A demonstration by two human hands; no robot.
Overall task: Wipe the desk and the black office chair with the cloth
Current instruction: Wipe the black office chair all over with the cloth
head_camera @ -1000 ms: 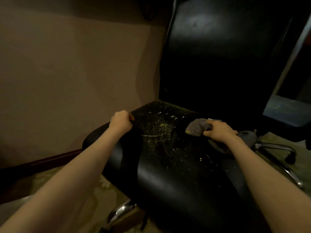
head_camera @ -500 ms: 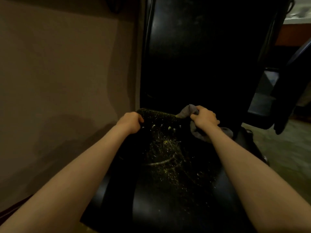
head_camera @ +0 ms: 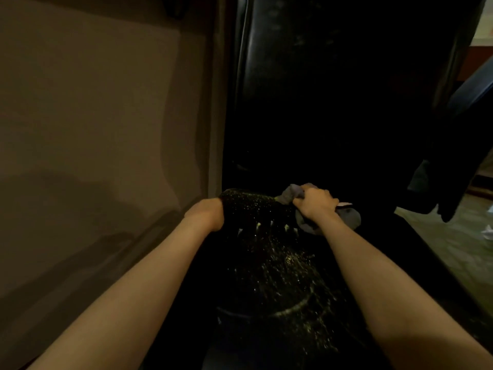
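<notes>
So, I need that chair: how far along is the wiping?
Done: little; pale yellowish specks cover the black padded chair seat. In hand: right hand grips the crumpled grey cloth at the seat's far edge, left hand grips its corner. Left: the specks; desk not in view.

A plain beige wall (head_camera: 93, 116) fills the left side, with soft shadows lying across it. At the right is a mottled, greenish floor (head_camera: 450, 252). 1 small crumpled white scrap (head_camera: 487, 232) lies on it near the frame's edge.
</notes>
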